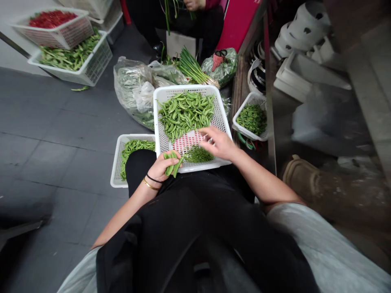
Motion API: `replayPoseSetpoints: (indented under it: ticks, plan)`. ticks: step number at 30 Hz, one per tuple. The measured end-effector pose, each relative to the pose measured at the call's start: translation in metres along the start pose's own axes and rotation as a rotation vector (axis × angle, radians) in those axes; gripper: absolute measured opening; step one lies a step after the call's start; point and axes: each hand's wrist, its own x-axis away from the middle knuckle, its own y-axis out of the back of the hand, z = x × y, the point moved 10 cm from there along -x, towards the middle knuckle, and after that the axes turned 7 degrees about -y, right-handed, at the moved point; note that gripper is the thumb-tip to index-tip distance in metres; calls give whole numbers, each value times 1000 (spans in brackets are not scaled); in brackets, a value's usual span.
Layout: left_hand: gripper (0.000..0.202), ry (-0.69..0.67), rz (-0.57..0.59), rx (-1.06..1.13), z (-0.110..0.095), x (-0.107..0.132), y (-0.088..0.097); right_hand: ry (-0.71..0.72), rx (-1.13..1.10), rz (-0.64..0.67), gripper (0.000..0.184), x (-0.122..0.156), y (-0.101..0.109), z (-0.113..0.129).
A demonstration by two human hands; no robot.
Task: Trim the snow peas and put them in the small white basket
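A white plastic basket [156, 118] rests on my lap. Green pea pods [187, 110] are heaped in its far half, and a small pile of thin green trimmings [198, 154] lies near its front edge. My left hand [159, 167], at the front left corner, is closed around several pea pods [172, 163]. Over the basket, just above the trimmings, my right hand [220, 143] has its thumb and fingers apart, with nothing visible between them. Bare red-and-white basket floor shows between the two piles.
Another basket of pods [124, 142] stands by my left knee. Bagged greens [132, 85] and scallions [195, 67] lie beyond. At right are a basket of leafy greens [252, 118] and a metal shelf edge [270, 101]. A co-worker's hand [194, 4] shows at the top.
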Motion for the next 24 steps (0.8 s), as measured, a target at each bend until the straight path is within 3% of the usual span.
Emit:
replayPoseSetpoints:
  ticks: [3, 5, 7, 11, 14, 16, 18, 21, 24]
  plan:
    - [24, 13, 40, -39, -2, 0, -6, 250, 275, 185, 31, 11, -42, 43]
    - [24, -10, 66, -177, -12, 2, -10, 330, 353, 306, 27, 16, -64, 53]
    - [24, -88, 101, -412, -31, 6, -16, 352, 324, 366, 27, 16, -73, 55]
    - [23, -323, 89, -777, -67, 17, -31, 270, -81, 310, 31, 4, -61, 57]
    - [21, -464, -100, -684, -81, 22, -23, 40, -560, 276, 36, -5, -63, 47]
    - [20, -540, -248, -530, -86, 24, -7, -66, -773, 280, 36, -7, -73, 38]
    - [20, -618, -398, -378, -96, 26, 21, -102, -772, 299, 35, -8, -81, 24]
    - [19, -719, -636, -249, -120, 32, 86, -153, -381, 437, 31, -9, -95, -14]
    - [20, -712, -865, -427, -140, 42, 160, -242, 222, 681, 25, -9, -111, -61]
